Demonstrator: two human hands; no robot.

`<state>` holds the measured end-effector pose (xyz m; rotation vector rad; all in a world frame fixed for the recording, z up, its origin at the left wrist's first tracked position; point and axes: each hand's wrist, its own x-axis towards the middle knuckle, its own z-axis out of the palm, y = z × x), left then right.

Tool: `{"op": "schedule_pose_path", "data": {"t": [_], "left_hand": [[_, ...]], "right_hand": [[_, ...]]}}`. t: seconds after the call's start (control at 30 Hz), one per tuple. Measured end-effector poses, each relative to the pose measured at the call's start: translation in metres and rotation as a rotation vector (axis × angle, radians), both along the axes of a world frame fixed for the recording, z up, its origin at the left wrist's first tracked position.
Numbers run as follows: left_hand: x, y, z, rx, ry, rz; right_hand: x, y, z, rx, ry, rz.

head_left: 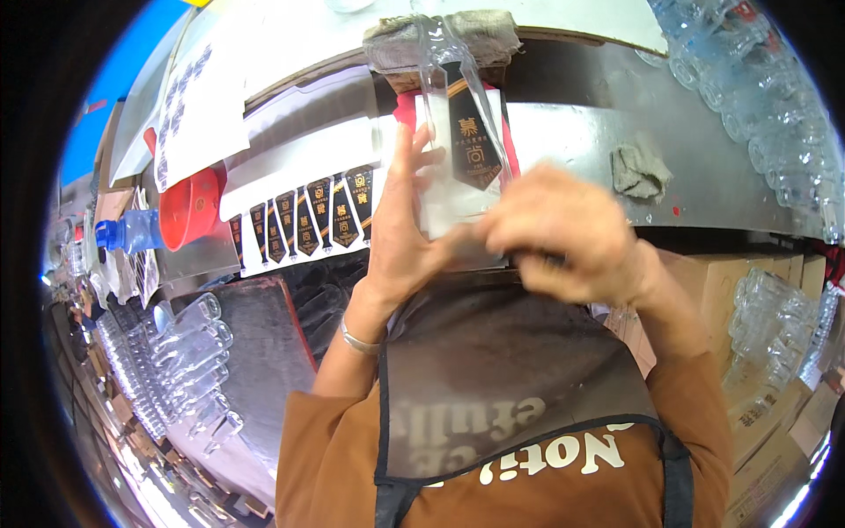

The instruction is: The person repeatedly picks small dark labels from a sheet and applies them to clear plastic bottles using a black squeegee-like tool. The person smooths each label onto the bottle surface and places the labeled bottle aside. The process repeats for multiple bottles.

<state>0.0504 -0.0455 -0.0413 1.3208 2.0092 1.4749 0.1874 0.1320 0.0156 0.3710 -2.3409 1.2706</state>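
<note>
I hold a clear glass bottle (458, 114) lying neck-away over the metal bench, a dark pointed label with gold marks on its side. My left hand (400, 238) grips the bottle's base from the left, fingers up along the glass. My right hand (563, 233) is curled over the lower right of the bottle, fingers pressed on it near the label's tip. The bottle's neck rests toward a grey cloth pad (440, 40).
A white sheet with several dark labels (304, 216) lies to the left. A red bowl (189, 207), a blue-capped bottle (123, 233), a grey rag (638, 172). Clear bottles are stacked at left (185, 352) and right (775, 97). Cardboard boxes (731, 273) stand lower right.
</note>
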Motion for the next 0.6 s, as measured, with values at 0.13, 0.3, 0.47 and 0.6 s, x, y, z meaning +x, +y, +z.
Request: {"op": "schedule_pose_path", "data": {"t": [0.13,0.3,0.47,0.6], "left_hand": [[0.003,0.000,0.006,-0.026,0.024,-0.008],[0.001,-0.001,0.006,-0.051,0.030,-0.001],[-0.001,0.002,0.013,-0.047,-0.016,-0.022],[-0.021,0.015,0.022,-0.001,-0.342,0.085]], "right_hand": [[-0.016,0.028,-0.012,-0.148,0.026,-0.258],[0.002,0.014,-0.002,-0.164,-0.137,-0.130],[-0.080,0.066,0.006,-0.047,-0.028,-0.406],[-0.092,0.082,0.005,-0.133,0.012,-0.537]]}}
